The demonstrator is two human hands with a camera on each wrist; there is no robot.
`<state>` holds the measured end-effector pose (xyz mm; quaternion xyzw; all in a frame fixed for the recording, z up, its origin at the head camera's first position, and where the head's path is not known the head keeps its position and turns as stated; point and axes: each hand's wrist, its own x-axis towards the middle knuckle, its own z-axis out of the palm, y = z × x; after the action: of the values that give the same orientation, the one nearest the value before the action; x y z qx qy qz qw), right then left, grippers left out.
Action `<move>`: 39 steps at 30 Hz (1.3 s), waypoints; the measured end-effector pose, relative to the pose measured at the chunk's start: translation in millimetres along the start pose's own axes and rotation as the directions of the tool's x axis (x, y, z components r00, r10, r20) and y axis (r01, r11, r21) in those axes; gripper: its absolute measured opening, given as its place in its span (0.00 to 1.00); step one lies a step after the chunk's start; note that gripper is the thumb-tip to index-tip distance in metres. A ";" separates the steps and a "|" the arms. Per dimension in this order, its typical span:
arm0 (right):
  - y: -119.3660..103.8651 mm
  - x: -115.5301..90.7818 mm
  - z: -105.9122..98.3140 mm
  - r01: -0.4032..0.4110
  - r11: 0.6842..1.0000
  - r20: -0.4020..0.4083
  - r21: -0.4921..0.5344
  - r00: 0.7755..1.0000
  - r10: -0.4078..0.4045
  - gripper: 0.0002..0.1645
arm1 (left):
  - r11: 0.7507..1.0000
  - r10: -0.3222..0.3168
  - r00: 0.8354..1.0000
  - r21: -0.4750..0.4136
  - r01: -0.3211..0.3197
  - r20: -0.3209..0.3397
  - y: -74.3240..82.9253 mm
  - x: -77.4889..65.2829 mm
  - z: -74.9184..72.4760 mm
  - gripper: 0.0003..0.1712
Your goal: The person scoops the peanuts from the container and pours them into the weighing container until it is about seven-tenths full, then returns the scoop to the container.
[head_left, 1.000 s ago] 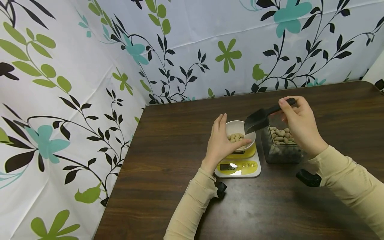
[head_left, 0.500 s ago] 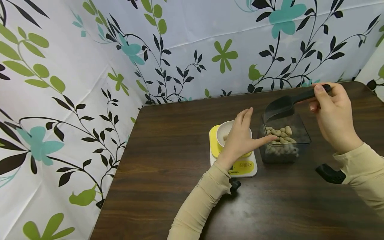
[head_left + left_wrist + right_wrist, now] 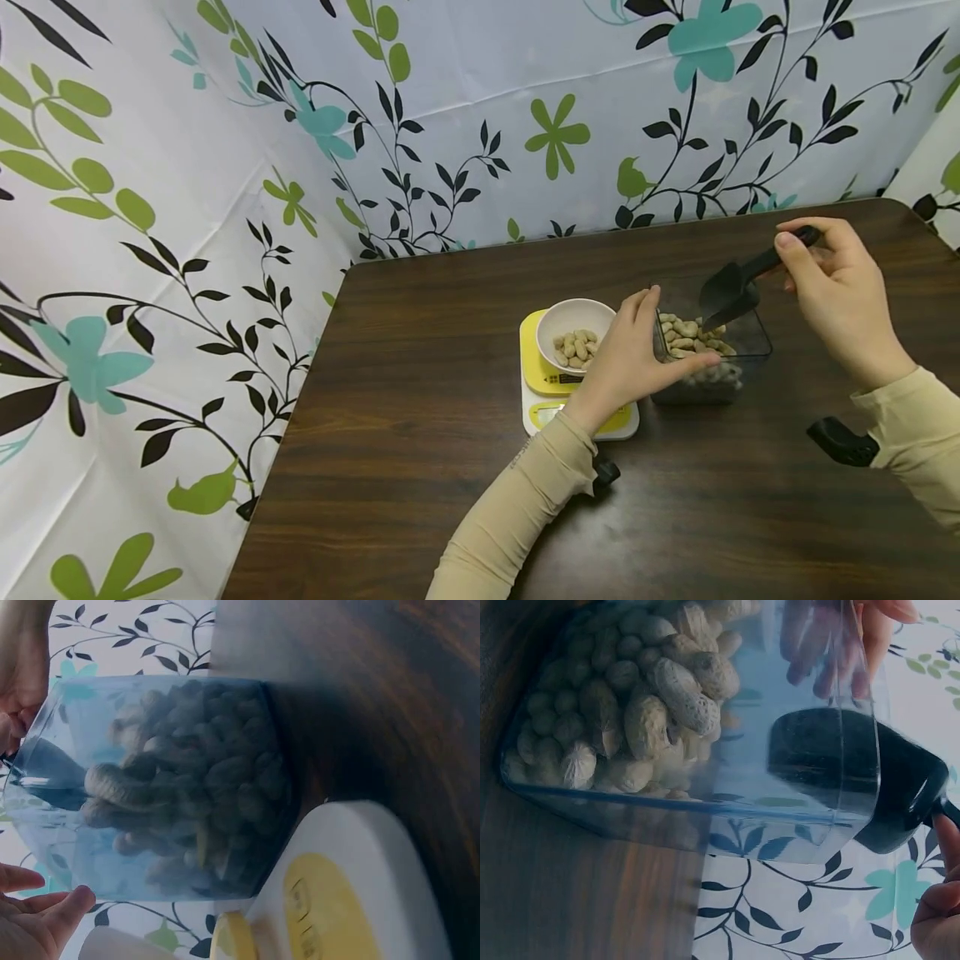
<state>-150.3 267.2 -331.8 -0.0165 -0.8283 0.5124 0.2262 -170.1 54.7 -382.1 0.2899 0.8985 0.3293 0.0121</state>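
Head: on the dark wood-grain worktop (image 3: 390, 433), before leaf-printed fabric (image 3: 465, 83), the right grip (image 3: 838, 296) pinches a black scoop (image 3: 733, 290). Left wrist: the left grip (image 3: 37, 915), unclenched, sits at the clear bin (image 3: 105, 859). Right wrist: the scoop dips inside, above peanuts (image 3: 646, 724).

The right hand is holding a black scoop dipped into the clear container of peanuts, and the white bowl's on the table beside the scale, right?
Not quite: the head view shows the white bowl on top of the kitchen scale, not beside it. The right hand does hold the black scoop dipped into the clear container of peanuts.
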 end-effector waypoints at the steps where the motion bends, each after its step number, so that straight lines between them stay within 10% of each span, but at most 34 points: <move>1: -0.2 0.9 -0.2 0.003 0.999 0.011 -0.036 1.000 -0.002 0.13 | 1.000 0.001 1.000 0.001 -0.001 0.000 -0.2 0.3 1.0 0.57; 11: -2.3 -2.4 6.3 0.175 0.947 0.128 -0.270 0.981 -0.145 0.19 | 0.998 -0.030 1.000 0.056 0.029 0.007 0.6 0.9 7.4 0.56; 19: 9.8 -7.2 8.0 0.137 0.933 0.227 -0.333 0.972 -0.062 0.18 | 0.996 -0.029 1.000 0.088 0.030 -0.006 1.6 2.4 7.9 0.56; 30: 19.6 -8.0 1.3 0.174 0.927 0.327 -0.331 0.943 -0.060 0.16 | 0.996 -0.020 1.000 0.092 0.021 -0.018 0.7 4.6 9.4 0.57; 39: 32.3 -9.5 -1.0 0.090 0.965 0.249 -0.246 0.968 -0.027 0.11 | 0.996 -0.033 0.999 0.077 0.034 -0.012 2.5 5.4 10.9 0.57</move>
<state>-148.0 280.9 -362.5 0.0422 -0.9089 0.3925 0.1342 -171.0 65.5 -388.2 0.2733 0.9153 0.2958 0.0018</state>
